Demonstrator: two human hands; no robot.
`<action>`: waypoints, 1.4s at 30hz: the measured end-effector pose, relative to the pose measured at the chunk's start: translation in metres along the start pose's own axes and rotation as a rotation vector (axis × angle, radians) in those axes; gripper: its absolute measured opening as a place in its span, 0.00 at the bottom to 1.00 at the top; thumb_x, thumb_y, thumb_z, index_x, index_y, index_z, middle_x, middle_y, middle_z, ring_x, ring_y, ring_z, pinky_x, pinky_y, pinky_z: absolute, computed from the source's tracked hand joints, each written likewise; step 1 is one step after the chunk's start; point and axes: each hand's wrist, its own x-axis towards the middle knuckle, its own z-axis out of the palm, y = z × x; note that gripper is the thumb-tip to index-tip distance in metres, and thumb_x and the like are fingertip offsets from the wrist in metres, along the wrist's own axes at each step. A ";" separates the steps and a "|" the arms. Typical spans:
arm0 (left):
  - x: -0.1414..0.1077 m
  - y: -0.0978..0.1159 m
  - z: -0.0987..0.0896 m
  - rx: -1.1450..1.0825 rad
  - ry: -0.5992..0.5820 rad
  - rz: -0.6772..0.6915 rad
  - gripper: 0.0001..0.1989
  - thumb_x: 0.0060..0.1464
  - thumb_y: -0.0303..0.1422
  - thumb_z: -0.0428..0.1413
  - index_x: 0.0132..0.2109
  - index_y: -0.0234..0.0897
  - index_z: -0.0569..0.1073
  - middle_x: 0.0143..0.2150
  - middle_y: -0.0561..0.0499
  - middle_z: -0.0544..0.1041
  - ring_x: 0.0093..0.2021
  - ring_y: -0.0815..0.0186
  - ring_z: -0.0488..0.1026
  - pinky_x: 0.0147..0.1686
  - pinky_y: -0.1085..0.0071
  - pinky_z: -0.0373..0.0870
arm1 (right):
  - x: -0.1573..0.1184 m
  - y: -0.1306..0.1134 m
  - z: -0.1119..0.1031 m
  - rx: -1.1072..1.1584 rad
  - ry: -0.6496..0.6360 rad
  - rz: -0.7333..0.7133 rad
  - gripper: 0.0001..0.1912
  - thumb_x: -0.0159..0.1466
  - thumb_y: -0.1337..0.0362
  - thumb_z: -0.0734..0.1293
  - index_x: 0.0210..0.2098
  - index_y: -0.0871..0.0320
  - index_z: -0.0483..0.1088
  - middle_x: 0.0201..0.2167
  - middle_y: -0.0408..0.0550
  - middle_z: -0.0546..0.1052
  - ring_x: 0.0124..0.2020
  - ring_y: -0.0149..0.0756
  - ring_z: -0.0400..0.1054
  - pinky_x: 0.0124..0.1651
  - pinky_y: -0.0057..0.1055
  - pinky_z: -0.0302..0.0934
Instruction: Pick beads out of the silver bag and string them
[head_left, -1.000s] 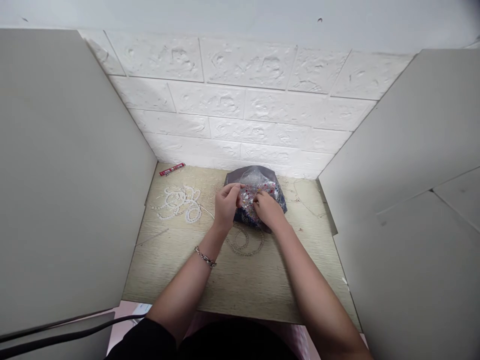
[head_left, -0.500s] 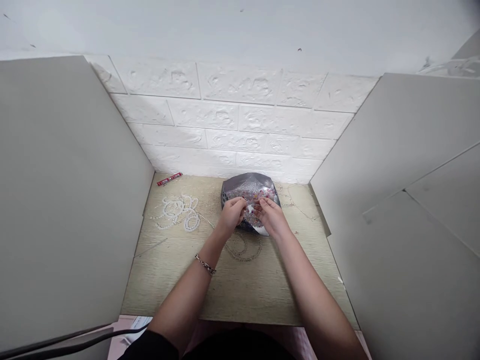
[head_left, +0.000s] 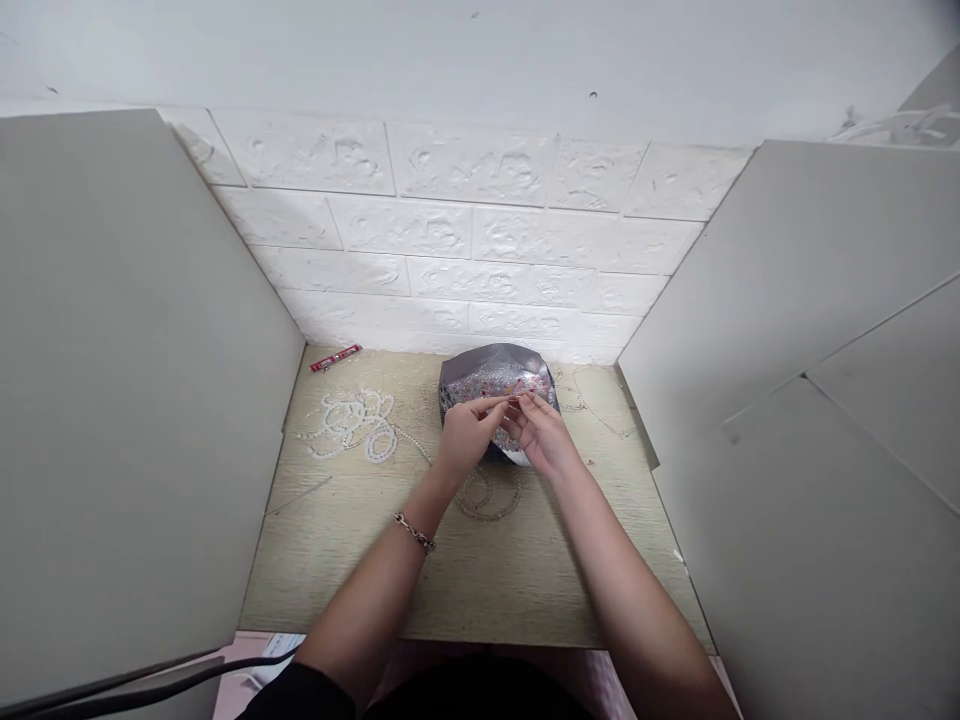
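Observation:
Over a dark silver bag (head_left: 491,362) holding small multicoloured beads, my two hands meet at the fingertips. My left hand (head_left: 469,432) pinches with thumb and forefinger, and its tips touch those of my right hand (head_left: 546,435). The right thumb and forefinger are pinched too, with the other fingers curled below. Whatever sits between the fingertips is too small to make out. A string of clear, pale beads (head_left: 487,516) lies looped on the tabletop just below the hands. To the left is a tangle of white bead strings (head_left: 380,445).
A red narrow packet (head_left: 335,358) lies at the back left of the wooden tabletop (head_left: 502,590). Thin strands (head_left: 592,400) lie right of the bag. Grey panels (head_left: 135,380) close both sides, with a white brick-patterned wall (head_left: 435,240) behind.
My left hand has moved right and its fingers have stretched toward the right hand, so the fingertips now meet. The right hand has hardly moved. The view has shifted slightly.

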 end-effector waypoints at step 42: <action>-0.008 0.010 -0.001 0.420 0.188 0.241 0.10 0.47 0.32 0.48 0.32 0.37 0.73 0.20 0.54 0.70 0.20 0.74 0.63 0.25 0.78 0.60 | -0.007 -0.006 0.006 -0.003 -0.071 -0.018 0.06 0.51 0.66 0.65 0.29 0.57 0.64 0.30 0.41 0.73 0.30 0.28 0.69 0.32 0.26 0.64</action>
